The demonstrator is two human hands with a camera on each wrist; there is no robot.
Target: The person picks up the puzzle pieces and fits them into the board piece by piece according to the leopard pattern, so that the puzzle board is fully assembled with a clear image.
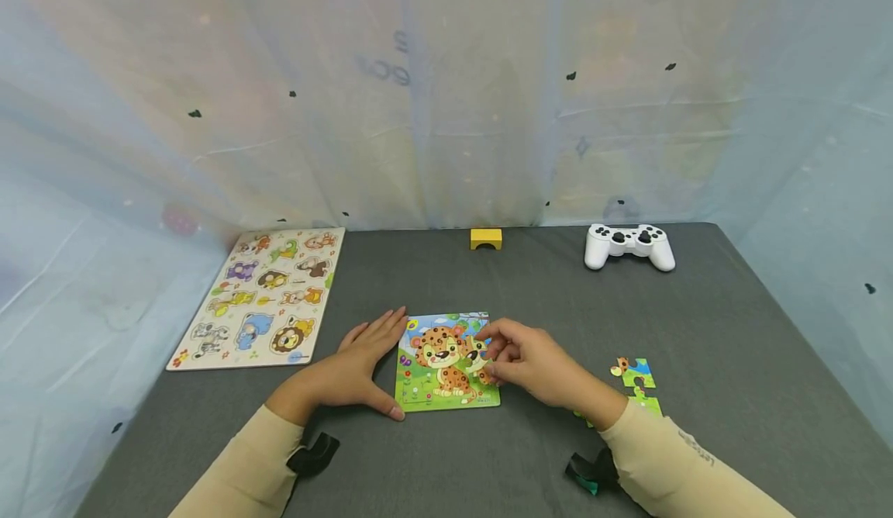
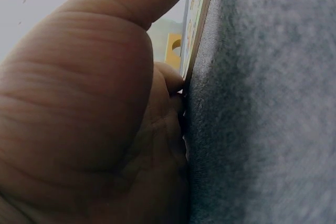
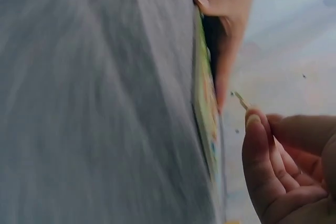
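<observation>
A square jigsaw puzzle board with a spotted leopard picture lies flat in the middle of the table. My left hand rests along its left side, fingers straight and spread, thumb at the lower left corner. Over the board's right part, my right hand pinches a puzzle piece between thumb and fingertips. In the right wrist view that puzzle piece shows as a thin edge, held apart from the board. Loose puzzle pieces lie by my right forearm, partly hidden by it.
At the left lies a larger animal peg-puzzle board. A yellow arch block sits at the table's back edge, and a white game controller at the back right. Pale translucent sheeting hangs behind the grey table.
</observation>
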